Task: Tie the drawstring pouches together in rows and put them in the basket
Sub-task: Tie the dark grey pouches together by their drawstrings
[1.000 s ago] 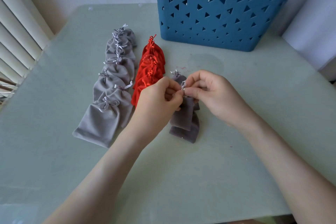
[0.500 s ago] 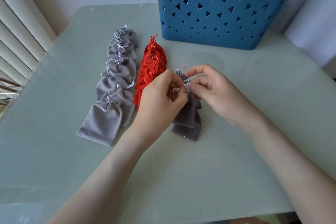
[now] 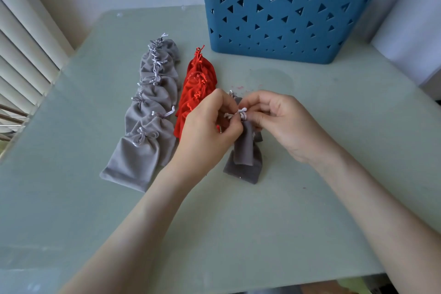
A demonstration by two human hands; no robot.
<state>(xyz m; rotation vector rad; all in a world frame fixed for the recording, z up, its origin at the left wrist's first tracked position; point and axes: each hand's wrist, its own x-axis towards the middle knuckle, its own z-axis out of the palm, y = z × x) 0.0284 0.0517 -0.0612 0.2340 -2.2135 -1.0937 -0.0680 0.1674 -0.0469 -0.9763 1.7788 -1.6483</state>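
Note:
Dark grey drawstring pouches (image 3: pixel 244 150) lie overlapped at the table's middle. My left hand (image 3: pixel 210 131) and my right hand (image 3: pixel 284 122) meet above them, and both pinch the pale drawstring (image 3: pixel 241 113) at the neck of the top dark grey pouch. Left of my hands lies a row of red pouches (image 3: pixel 195 86), partly hidden by my left hand. Further left, a row of several light grey pouches (image 3: pixel 148 114) is tied together by its cords. The blue basket (image 3: pixel 286 12) with triangular holes stands at the back of the table.
The pale green glass table (image 3: pixel 238 222) has bare surface in front of and to the right of my hands. White window blinds (image 3: pixel 21 55) run along the left edge. A white wall or cabinet (image 3: pixel 410 31) stands at the right.
My fingers have shifted on the drawstring, and the cord now shows as a small knot between my fingertips. The pouch rows and the basket stay where they were.

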